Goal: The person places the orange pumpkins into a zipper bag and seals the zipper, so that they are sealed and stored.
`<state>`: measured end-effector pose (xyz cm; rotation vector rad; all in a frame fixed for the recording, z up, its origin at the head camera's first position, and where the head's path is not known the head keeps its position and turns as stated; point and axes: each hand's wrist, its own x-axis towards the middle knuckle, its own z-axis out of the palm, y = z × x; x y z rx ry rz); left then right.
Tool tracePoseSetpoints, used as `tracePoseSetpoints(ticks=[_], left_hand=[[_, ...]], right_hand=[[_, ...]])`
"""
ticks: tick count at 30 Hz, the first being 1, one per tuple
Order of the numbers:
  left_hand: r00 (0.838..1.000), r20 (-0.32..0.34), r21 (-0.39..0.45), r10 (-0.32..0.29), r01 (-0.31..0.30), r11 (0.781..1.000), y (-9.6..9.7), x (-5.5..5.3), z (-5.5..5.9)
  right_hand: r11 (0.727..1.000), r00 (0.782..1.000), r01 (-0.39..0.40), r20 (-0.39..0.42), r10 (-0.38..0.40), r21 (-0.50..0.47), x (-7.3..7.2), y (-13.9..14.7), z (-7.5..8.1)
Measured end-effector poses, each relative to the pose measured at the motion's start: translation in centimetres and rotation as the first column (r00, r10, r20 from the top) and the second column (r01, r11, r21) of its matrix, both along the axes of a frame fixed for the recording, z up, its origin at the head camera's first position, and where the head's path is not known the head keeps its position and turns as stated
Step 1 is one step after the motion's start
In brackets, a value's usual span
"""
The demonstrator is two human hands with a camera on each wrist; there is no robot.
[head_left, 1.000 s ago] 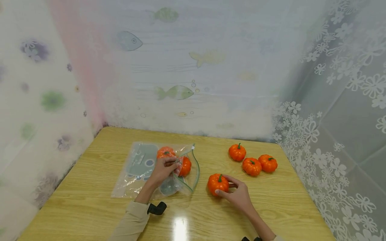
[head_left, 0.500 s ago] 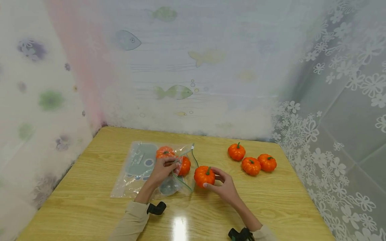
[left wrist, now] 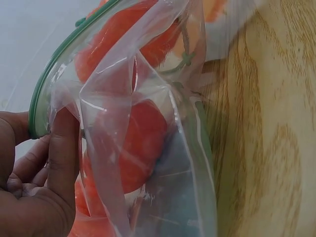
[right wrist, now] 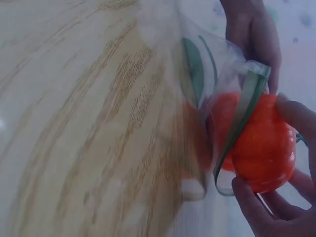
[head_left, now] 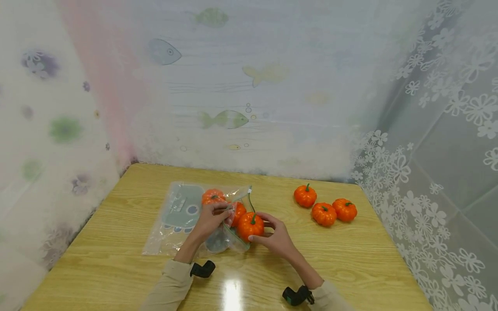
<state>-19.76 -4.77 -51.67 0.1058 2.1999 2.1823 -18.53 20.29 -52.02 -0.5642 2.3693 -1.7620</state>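
A clear zip bag (head_left: pixel 159 235) with a green seal lies on the table, its mouth facing right. My left hand (head_left: pixel 209 220) pinches the upper lip of that mouth, lifting it; the left wrist view shows the green seal (left wrist: pixel 42 86) beside the fingers. Two small orange pumpkins are inside, one at the back (head_left: pixel 212 196) and one near the mouth (head_left: pixel 238 212), partly behind the left hand. My right hand (head_left: pixel 278 236) grips another orange pumpkin (head_left: pixel 250 227) with a green stem, held at the bag's opening. In the right wrist view, this pumpkin (right wrist: pixel 266 148) overlaps the seal.
Several things stand around: three more pumpkins (head_left: pixel 324 214) sit grouped on the right of the wooden table (head_left: pixel 350 263). Printed curtains (head_left: pixel 272 99) hang behind and at both sides. A black wrist mount (head_left: pixel 297 295) is on the right forearm, another (head_left: pixel 203 269) on the left.
My right hand has carried its pumpkin leftward and slightly away from me, from the bare table to the bag's mouth. The left hand keeps its pinch on the bag in place.
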Motion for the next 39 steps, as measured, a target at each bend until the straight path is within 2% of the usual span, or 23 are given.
tracePoseSetpoints(ticks=[7, 13, 22, 31, 39], left_hand=[[0.999, -0.018, -0.024, -0.036, 0.035, 0.999, 0.2, -0.2, -0.1], [1.0, -0.02, -0.021, -0.018, 0.017, 1.0, 0.3, -0.1, 0.0], [0.999, -0.024, 0.002, -0.024, 0.025, 1.0, 0.2, -0.1, 0.4], [0.999, -0.048, -0.053, -0.022, 0.019, 0.998, 0.1, -0.1, 0.5], [0.998, -0.055, -0.061, -0.014, 0.01, 0.998, 0.2, -0.2, 0.5]], right_hand=[[1.0, 1.0, -0.013, -0.014, 0.014, 0.018, -0.2, -1.2, 0.1], [0.999, 0.999, -0.04, -0.024, 0.041, 0.028, -0.3, -2.0, 0.4], [0.999, 0.998, -0.009, -0.061, 0.011, 0.037, -1.3, -3.3, -0.3], [0.998, 0.996, 0.046, -0.078, -0.042, 0.051, -1.7, -4.3, -0.3], [0.993, 0.989, 0.108, -0.109, -0.103, 0.04, -2.0, -4.8, -0.5]])
